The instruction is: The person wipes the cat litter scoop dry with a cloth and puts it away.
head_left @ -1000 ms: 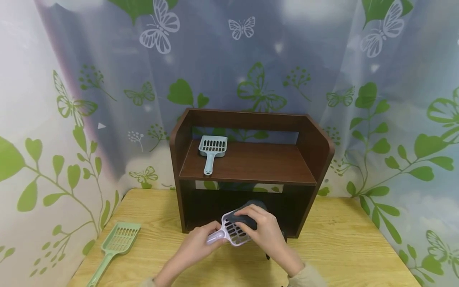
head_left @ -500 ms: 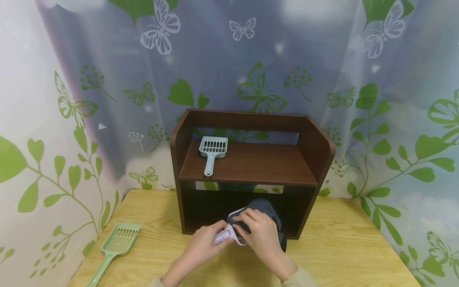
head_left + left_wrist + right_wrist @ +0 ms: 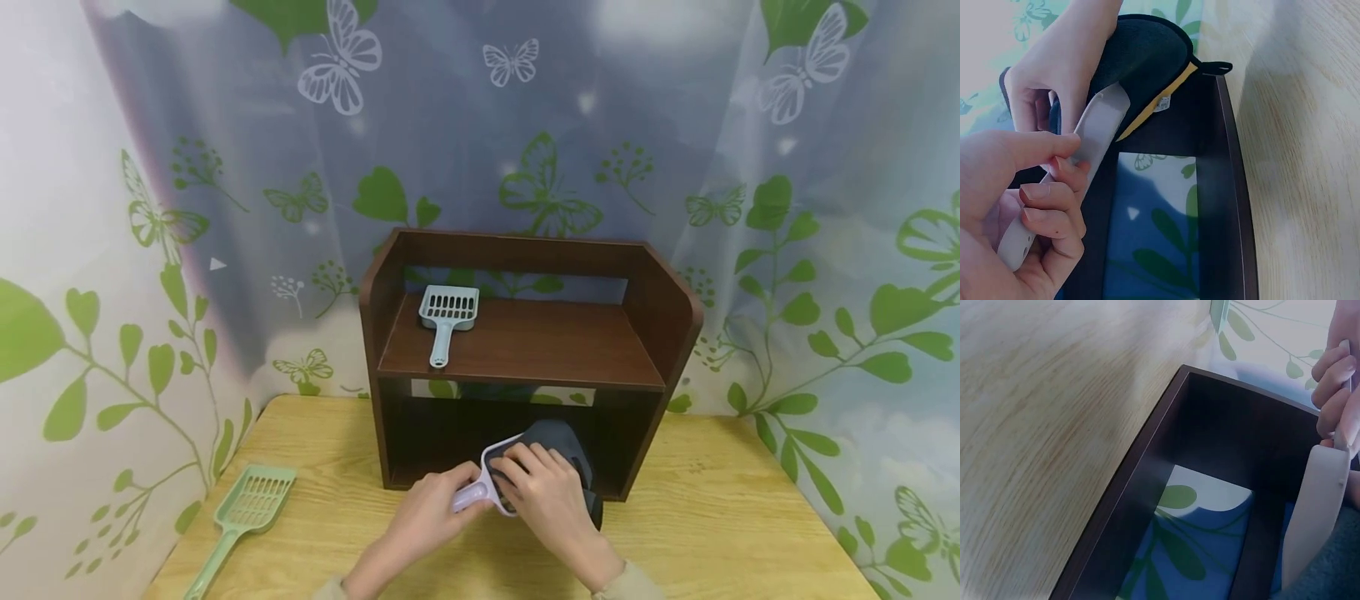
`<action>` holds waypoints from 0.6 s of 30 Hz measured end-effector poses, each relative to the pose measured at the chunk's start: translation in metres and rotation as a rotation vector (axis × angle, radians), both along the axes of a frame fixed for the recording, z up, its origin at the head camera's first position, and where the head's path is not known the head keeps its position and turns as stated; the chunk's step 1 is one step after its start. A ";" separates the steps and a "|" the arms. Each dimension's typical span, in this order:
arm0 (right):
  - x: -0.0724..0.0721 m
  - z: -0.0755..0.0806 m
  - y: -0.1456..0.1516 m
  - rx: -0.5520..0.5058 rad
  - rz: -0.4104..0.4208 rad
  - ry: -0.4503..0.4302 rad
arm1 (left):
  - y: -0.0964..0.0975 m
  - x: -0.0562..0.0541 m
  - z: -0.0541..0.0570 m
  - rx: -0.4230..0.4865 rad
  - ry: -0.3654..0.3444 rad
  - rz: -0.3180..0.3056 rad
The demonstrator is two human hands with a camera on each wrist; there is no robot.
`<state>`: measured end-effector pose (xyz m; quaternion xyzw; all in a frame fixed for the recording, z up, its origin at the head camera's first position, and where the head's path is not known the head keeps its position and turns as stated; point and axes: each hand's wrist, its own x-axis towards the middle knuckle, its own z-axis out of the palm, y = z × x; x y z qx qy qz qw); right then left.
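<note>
My left hand (image 3: 438,510) grips the handle of a pale lilac slotted scoop (image 3: 474,495), held just in front of the brown shelf's lower opening. In the left wrist view its fingers (image 3: 1047,215) curl round the handle of the scoop (image 3: 1099,134). My right hand (image 3: 546,492) holds a dark grey cloth (image 3: 558,440) against the scoop's head and hides most of it. The cloth (image 3: 1147,56) shows a yellow edge and a label. In the right wrist view the scoop (image 3: 1315,512) stands on edge beside the cloth (image 3: 1330,575).
A brown two-level shelf (image 3: 645,317) stands at the back of the wooden table (image 3: 720,517). A blue-grey scoop (image 3: 447,321) lies on its upper board. A green scoop (image 3: 246,505) lies at the table's left edge. Printed curtains hang behind.
The scoop has moved slightly right and toward the shelf. My right hand with the cloth has slid over the scoop's head, covering the slots seen earlier.
</note>
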<state>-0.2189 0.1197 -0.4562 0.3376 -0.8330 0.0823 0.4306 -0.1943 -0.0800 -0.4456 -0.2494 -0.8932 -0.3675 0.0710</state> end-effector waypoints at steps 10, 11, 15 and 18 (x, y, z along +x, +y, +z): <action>-0.006 0.001 0.002 -0.073 -0.093 0.066 | 0.006 0.000 0.000 -0.014 0.048 0.009; -0.007 0.002 0.003 -0.079 -0.103 0.068 | 0.006 0.000 -0.001 -0.016 0.053 0.015; -0.009 0.004 0.009 -0.090 -0.149 0.051 | 0.005 0.000 0.000 -0.008 0.057 0.019; -0.010 0.005 0.014 -0.097 -0.171 0.034 | 0.004 0.001 0.000 -0.009 0.052 0.020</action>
